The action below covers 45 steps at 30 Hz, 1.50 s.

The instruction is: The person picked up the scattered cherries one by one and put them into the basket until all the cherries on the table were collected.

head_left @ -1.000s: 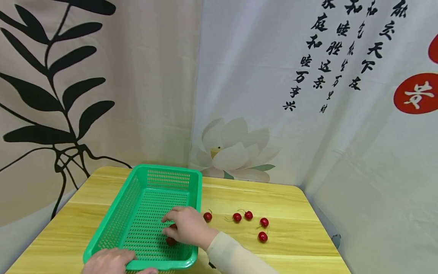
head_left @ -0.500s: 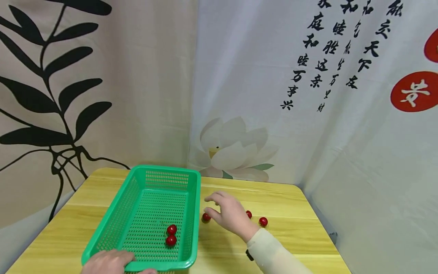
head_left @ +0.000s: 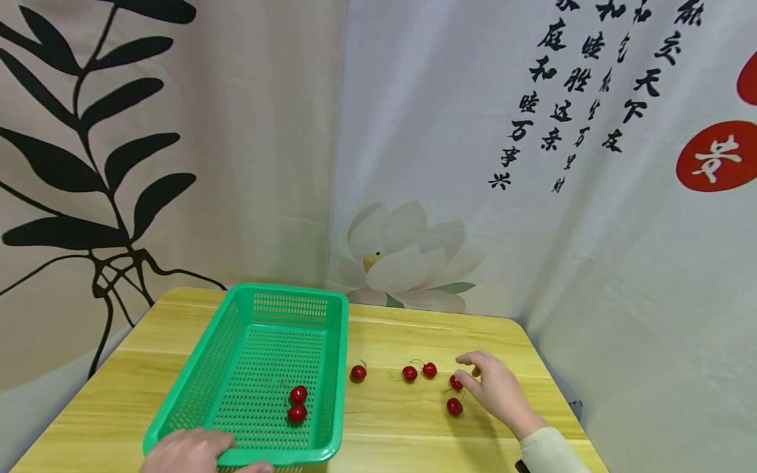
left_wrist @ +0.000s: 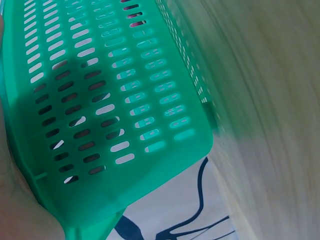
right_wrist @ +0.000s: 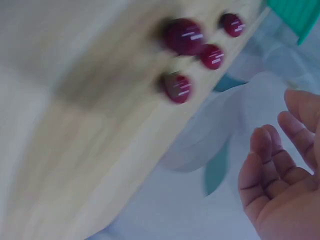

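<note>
A green perforated plastic basket [head_left: 207, 368] stands on the left of the table. My left hand [head_left: 192, 450] grips its near rim at the left corner; the left wrist view shows the hand [left_wrist: 22, 200] along the basket wall [left_wrist: 165, 165]. Two red cherries [head_left: 298, 413] lie inside the basket. Right of it, several cherries with stems rest on the table, among them a single cherry [head_left: 358, 373] and a pair [head_left: 409, 374]. My right hand [head_left: 493, 387] hovers beside the two rightmost cherries [head_left: 454, 406], fingers loosely bent and holding nothing, as the right wrist view shows [right_wrist: 280, 175].
The wooden table [head_left: 402, 433] has a light yellow grain. Behind it hangs a printed curtain [head_left: 266, 131] with a plant, a lotus and characters. The table's right edge runs just beyond my right hand.
My right hand has left the basket, passed over the table and moved right to the rightmost cherries. Both cherries stay in the basket. My left hand keeps its place on the rim.
</note>
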Motion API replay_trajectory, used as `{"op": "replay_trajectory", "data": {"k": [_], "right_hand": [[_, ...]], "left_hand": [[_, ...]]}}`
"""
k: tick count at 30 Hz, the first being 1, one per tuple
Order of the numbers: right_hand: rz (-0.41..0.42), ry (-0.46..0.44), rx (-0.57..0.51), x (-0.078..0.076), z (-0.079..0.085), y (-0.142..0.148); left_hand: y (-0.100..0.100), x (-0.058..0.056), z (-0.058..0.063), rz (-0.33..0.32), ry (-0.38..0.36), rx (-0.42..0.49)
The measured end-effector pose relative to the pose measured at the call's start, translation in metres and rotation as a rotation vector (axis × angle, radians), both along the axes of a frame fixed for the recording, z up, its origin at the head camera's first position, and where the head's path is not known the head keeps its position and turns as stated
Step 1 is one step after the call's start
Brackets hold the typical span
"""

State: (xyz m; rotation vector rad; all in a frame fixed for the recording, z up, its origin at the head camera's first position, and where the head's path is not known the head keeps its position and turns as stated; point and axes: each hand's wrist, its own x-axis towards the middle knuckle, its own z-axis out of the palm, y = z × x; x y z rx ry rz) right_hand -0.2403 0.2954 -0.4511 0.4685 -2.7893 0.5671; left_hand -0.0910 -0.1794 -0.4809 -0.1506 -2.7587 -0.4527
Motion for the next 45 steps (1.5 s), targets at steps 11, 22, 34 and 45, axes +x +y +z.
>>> {"op": "replay_trajectory", "data": {"k": [11, 22, 34, 45], "right_hand": [[-0.100, -0.099, -0.021, 0.015, -0.018, 0.042], [0.020, -0.065, 0.023, 0.025, -0.032, 0.024], [0.075, -0.014, 0.083, 0.027, -0.037, 0.001], [0.110, -0.027, 0.125, 0.026, -0.045, -0.003]], "left_hand": [[-0.001, -0.001, -0.002, -0.016, 0.010, 0.004], [-0.001, -0.001, -0.003, 0.001, 0.023, 0.004], [0.001, -0.001, 0.000, -0.006, -0.005, -0.012], [0.001, 0.001, -0.001, -0.004, 0.014, -0.007]]}}
